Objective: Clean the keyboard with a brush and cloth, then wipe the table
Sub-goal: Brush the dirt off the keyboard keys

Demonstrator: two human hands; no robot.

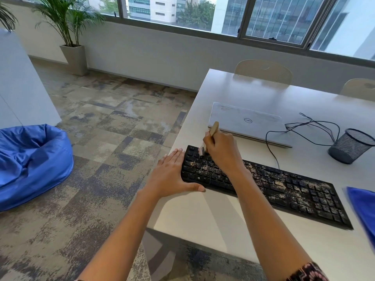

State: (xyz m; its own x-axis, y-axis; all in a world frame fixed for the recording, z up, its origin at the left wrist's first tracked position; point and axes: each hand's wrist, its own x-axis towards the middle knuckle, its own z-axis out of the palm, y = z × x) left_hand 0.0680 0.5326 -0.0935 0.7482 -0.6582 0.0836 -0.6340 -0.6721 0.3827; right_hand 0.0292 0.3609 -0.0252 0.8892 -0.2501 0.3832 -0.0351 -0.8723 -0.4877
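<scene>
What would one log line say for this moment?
step: brushing keyboard | right hand: grips brush | left hand: braces keyboard's end | debris: on most keys

— The left hand (172,173)?
— Flat, palm down, fingers straight and together, thumb spread wide, forearm stretched forward.
— And the right hand (221,149)?
— Further forward, back upward, fingers curled round the brush (213,129). Both forearms bare.

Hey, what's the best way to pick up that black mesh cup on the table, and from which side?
Pinch the open rim of the mesh cup from above, on its near side. It stands mouth up and narrows toward the base, so the wall likely offers less hold, and cables trail on its far left.
</scene>
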